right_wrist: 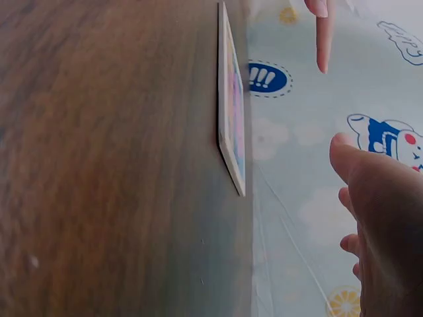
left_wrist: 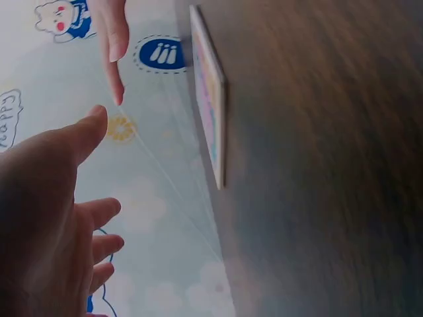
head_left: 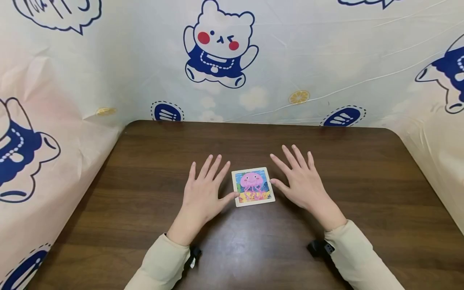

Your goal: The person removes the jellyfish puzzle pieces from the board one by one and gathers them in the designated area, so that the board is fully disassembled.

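Note:
A square picture puzzle board [head_left: 253, 187] with a pale border lies flat on the table, showing a pink jellyfish over a colourful sea floor. To its left is my left hand [head_left: 204, 192], palm down with the fingers spread and straight; its thumb tip overlaps the board's left edge in the head view. My right hand [head_left: 302, 181] is spread likewise on the right, its thumb tip close to the board's right edge. Both wrist views show the board [left_wrist: 210, 99] edge-on against the table, with the hands held above the surface, apart from it. Neither hand holds anything.
The dark brown wooden table [head_left: 108, 225] has rounded far corners. A pale printed cloth [head_left: 145, 60] with cartoon bears hangs behind it and along both sides. Small black devices [head_left: 319, 248] are strapped at both wrists.

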Motion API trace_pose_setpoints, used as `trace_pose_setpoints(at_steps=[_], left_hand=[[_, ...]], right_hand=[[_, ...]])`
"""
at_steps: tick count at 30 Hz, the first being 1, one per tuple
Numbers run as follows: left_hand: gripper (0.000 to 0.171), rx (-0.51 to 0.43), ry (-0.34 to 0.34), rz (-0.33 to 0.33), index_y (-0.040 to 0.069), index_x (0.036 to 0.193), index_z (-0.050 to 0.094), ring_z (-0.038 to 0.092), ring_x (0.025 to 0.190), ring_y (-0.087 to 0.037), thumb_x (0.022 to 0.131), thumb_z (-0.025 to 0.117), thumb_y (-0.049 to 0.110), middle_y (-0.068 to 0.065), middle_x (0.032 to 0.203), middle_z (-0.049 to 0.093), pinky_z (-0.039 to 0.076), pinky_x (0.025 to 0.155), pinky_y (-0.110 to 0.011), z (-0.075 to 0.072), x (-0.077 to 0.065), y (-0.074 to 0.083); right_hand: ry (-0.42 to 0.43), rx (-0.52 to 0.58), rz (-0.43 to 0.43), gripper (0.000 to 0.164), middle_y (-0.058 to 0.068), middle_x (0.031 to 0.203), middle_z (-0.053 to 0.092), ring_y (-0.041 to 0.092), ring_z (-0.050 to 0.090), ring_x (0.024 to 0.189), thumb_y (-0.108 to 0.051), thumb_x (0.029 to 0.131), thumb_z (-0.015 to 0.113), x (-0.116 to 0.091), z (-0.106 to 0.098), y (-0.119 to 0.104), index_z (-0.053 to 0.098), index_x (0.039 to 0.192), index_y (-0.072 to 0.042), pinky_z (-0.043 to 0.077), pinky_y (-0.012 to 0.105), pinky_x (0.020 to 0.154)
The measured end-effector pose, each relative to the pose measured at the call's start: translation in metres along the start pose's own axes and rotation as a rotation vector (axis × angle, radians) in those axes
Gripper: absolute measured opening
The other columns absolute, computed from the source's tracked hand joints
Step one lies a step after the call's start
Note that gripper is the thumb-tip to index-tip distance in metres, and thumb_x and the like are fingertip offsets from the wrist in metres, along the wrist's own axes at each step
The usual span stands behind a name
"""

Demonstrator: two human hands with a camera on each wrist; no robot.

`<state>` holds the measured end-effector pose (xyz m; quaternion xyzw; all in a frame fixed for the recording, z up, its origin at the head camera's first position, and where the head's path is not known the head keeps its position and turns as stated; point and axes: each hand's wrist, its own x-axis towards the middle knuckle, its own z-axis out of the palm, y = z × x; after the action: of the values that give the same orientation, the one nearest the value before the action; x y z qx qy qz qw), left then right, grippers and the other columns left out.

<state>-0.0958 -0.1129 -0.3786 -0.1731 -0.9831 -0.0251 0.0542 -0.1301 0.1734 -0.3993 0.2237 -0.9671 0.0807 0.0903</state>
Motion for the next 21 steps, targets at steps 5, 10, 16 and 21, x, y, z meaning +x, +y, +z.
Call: trace_pose_setpoints(at_steps=[5, 10, 16, 21], left_hand=[[0.087, 0.004, -0.068, 0.039, 0.025, 0.157, 0.03, 0.01, 0.151, -0.024, 0.088, 0.048, 0.074, -0.004, 0.164, 0.02, 0.006, 0.118, -0.056, 0.004, 0.001, -0.001], [0.087, -0.007, -0.109, 0.058, 0.024, 0.157, 0.031, 0.01, 0.151, -0.024, 0.088, 0.047, 0.075, -0.004, 0.163, 0.022, 0.008, 0.118, -0.057, 0.013, 0.005, -0.004], [0.099, -0.096, -0.243, 0.011, 0.018, 0.158, 0.027, 0.01, 0.151, -0.025, 0.083, 0.053, 0.077, -0.006, 0.163, 0.021, 0.01, 0.118, -0.057, 0.022, 0.01, -0.007], [0.104, -0.162, -0.323, -0.017, 0.017, 0.158, 0.027, 0.01, 0.151, -0.025, 0.079, 0.061, 0.076, -0.005, 0.163, 0.021, 0.012, 0.117, -0.058, 0.026, 0.016, -0.006]], right_hand=[[-0.017, -0.01, -0.04, 0.072, 0.012, 0.162, 0.021, 0.034, 0.009, 0.15, -0.057, 0.093, 0.057, 0.004, 0.005, -0.005, 0.036, 0.155, -0.027, 0.006, 0.064, 0.115], [-0.022, -0.022, -0.079, 0.075, 0.012, 0.162, 0.023, 0.034, 0.012, 0.149, -0.056, 0.091, 0.063, 0.009, 0.011, -0.01, 0.037, 0.155, -0.027, 0.008, 0.063, 0.116], [-0.076, 0.007, -0.108, 0.076, 0.011, 0.163, 0.021, 0.033, 0.01, 0.15, -0.057, 0.092, 0.061, 0.014, 0.015, -0.012, 0.033, 0.156, -0.028, 0.01, 0.061, 0.117], [-0.118, 0.028, -0.135, 0.075, 0.01, 0.163, 0.02, 0.032, 0.009, 0.15, -0.058, 0.094, 0.057, 0.017, 0.017, -0.016, 0.031, 0.157, -0.028, 0.011, 0.059, 0.117]])
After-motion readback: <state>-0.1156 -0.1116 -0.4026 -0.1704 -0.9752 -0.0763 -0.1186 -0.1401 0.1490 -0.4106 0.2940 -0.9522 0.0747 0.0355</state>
